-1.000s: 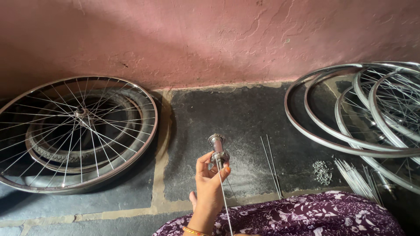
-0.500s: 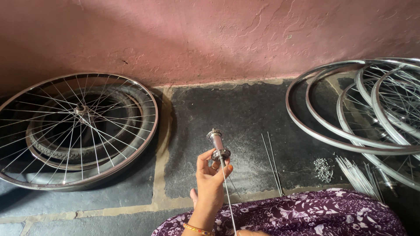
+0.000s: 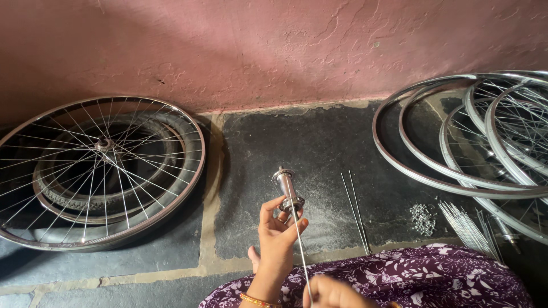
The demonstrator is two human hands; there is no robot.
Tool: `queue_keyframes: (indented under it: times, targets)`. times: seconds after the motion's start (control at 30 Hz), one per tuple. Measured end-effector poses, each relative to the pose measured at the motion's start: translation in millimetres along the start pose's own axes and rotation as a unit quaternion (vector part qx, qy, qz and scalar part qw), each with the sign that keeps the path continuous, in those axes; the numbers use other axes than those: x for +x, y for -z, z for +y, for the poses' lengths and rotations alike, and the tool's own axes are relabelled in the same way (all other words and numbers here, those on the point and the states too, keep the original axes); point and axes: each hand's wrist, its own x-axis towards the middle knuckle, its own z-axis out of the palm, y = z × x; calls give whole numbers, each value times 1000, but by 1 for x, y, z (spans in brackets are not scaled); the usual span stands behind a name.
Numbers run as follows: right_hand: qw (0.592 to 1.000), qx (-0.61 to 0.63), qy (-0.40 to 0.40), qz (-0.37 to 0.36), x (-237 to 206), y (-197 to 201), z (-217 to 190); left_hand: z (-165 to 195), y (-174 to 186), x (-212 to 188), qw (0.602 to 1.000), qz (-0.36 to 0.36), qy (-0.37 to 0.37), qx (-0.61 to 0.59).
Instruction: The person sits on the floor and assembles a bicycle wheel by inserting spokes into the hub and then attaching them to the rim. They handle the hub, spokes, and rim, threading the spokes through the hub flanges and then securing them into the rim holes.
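Observation:
My left hand [image 3: 277, 236] is raised in front of me and grips a small metal wheel hub [image 3: 287, 188] by its lower flange, the hub pointing up and away. A thin steel spoke [image 3: 301, 251] runs from the hub's flange down to my right hand [image 3: 334, 292], which pinches its lower end at the bottom edge of the view. An orange bangle sits on my left wrist. Only the knuckles of my right hand show above my purple floral garment [image 3: 434, 279].
A spoked wheel [image 3: 100, 171] lies on tyres on the stone floor at left. Several bare and spoked rims [image 3: 474, 142] are stacked at right. Two loose spokes [image 3: 357, 211], a pile of nipples [image 3: 422, 218] and a spoke bundle [image 3: 468, 228] lie on the dark slab. A pink wall stands behind.
My right hand has come up into view at the bottom edge, holding the spoke. The hub in my left hand has shifted slightly.

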Motion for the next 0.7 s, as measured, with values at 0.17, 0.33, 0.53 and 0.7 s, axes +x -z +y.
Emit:
queue_keyframes:
  times: [0.17, 0.33, 0.53, 0.7]
  targets:
    - [958, -209, -41, 192, 6, 0, -54, -4, -3, -2, 999, -31, -5, 24]
    - [921, -174, 201, 284, 26, -10, -77, -7, -4, -6, 999, -42, 28, 7]
    - [638, -539, 415, 361, 15, -18, -67, -8, 0, -5, 999, -51, 12, -3]
    - [399, -746, 516, 135, 10, -17, -53, -15, 1, -5, 998, -61, 17, -9]
